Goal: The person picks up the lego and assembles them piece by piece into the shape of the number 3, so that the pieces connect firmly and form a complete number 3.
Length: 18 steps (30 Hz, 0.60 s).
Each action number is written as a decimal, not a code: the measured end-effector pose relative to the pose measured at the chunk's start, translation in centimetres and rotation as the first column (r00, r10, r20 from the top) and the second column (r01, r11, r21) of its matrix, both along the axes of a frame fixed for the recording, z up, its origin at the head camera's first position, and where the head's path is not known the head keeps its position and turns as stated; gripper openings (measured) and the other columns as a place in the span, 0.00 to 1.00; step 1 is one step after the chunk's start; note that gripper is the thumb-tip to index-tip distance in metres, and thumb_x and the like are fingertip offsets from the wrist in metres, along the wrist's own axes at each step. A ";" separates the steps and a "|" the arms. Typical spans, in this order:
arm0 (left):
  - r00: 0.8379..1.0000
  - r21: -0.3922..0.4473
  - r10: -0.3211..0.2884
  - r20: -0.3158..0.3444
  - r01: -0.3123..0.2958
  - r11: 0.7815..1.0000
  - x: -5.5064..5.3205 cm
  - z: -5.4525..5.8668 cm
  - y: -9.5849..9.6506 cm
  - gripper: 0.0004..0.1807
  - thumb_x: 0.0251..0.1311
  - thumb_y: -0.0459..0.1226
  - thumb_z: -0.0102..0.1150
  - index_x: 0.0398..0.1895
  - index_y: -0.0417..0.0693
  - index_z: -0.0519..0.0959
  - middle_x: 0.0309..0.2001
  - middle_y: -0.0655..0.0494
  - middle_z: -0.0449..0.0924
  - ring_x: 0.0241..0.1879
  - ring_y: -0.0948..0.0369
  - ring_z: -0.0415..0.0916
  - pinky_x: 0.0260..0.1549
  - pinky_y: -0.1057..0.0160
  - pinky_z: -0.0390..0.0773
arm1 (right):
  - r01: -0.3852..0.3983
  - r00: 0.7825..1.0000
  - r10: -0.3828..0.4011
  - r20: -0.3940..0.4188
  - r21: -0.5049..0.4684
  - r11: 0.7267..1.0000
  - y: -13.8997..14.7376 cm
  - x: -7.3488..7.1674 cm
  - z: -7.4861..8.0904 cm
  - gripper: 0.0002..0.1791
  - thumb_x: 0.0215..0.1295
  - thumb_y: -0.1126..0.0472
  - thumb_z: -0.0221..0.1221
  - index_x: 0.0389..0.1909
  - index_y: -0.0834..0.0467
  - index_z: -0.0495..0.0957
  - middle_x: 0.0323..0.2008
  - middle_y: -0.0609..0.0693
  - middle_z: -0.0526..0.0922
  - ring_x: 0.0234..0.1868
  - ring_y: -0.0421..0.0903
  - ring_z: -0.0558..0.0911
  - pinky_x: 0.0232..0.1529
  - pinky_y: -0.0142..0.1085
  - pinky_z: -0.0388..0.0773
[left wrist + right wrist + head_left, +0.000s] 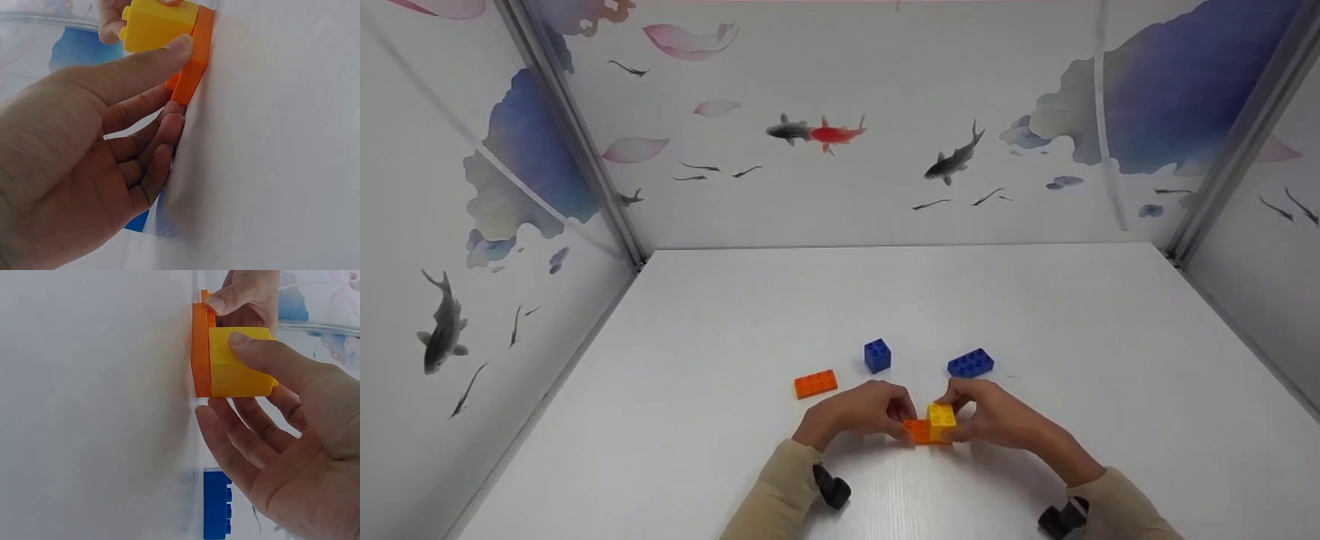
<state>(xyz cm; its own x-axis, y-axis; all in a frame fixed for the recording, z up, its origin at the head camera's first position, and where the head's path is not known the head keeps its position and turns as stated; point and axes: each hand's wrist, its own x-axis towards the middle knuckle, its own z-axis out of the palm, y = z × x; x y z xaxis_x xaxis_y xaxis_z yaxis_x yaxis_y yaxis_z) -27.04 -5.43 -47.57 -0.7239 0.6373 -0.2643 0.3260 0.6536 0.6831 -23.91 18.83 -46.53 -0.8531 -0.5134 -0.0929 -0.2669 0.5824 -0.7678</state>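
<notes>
The yellow block (pixel 941 421) stood upright on the right end of the orange brick (pixel 919 431), at the near part of the table (pixel 697 322). The right hand (pixel 997 417) gripped the block, thumb on its near wall; the left hand (pixel 866 409) pinched the brick's left end. Both pieces appeared light, stiff plastic, unlikely to break; the smooth walls could slip under loose fingers. Recommended hold: the block by 2 opposite walls, studs left uncovered; the brick by its left-end edges. Full seating could not be confirmed.
</notes>
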 end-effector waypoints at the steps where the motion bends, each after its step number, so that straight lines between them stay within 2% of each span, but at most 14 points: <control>1: 1.000 0.000 0.000 0.000 0.000 1.000 0.0 0.0 0.0 0.13 0.56 0.44 0.73 0.42 0.54 0.82 0.34 0.64 0.79 0.34 0.65 0.72 0.39 0.71 0.76 | -0.006 1.000 0.006 -0.003 0.010 1.000 0.0 0.0 0.1 0.19 0.54 0.56 0.74 0.43 0.54 0.78 0.47 0.50 0.86 0.48 0.48 0.81 0.51 0.42 0.85; 5: 1.000 -0.002 -0.002 -0.001 0.002 1.000 0.1 0.1 0.0 0.14 0.56 0.45 0.73 0.42 0.54 0.82 0.34 0.64 0.79 0.34 0.65 0.72 0.39 0.71 0.76 | -0.059 0.998 0.060 -0.019 0.041 0.997 0.6 -0.1 1.0 0.21 0.56 0.53 0.73 0.48 0.53 0.79 0.51 0.53 0.84 0.50 0.51 0.81 0.48 0.42 0.86; 9: 1.000 -0.008 0.005 -0.006 -0.005 1.000 0.1 0.0 0.0 0.13 0.56 0.45 0.73 0.42 0.54 0.82 0.34 0.65 0.79 0.34 0.66 0.72 0.39 0.71 0.76 | -0.091 0.994 0.092 -0.063 0.026 0.996 1.7 -1.0 2.7 0.25 0.59 0.52 0.71 0.56 0.55 0.80 0.55 0.58 0.82 0.53 0.58 0.81 0.50 0.42 0.85; 14: 1.000 -0.017 0.027 0.006 -0.026 1.000 0.1 0.2 -0.1 0.13 0.56 0.45 0.73 0.41 0.56 0.82 0.34 0.65 0.79 0.35 0.65 0.72 0.40 0.71 0.76 | -0.027 0.985 0.028 -0.168 0.009 1.000 2.7 -2.8 5.4 0.24 0.61 0.50 0.69 0.57 0.53 0.80 0.55 0.56 0.82 0.54 0.56 0.81 0.54 0.41 0.83; 18: 0.999 -0.024 0.037 0.023 -0.037 0.999 0.2 0.4 0.0 0.13 0.56 0.45 0.73 0.41 0.56 0.82 0.35 0.64 0.79 0.35 0.65 0.72 0.40 0.70 0.76 | 0.036 0.973 -0.040 -0.229 -0.022 0.999 3.6 -4.0 6.5 0.25 0.62 0.49 0.68 0.59 0.52 0.79 0.58 0.55 0.82 0.56 0.54 0.81 0.58 0.49 0.81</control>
<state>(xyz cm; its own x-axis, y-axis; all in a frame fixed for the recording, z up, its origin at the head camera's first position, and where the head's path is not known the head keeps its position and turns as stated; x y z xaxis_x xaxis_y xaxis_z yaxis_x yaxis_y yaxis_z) -26.85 -5.46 -47.21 -0.7403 0.6036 -0.2960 0.2855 0.6809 0.6744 -27.89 22.38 -39.99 -0.8696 -0.4800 0.1157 -0.4146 0.5826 -0.6990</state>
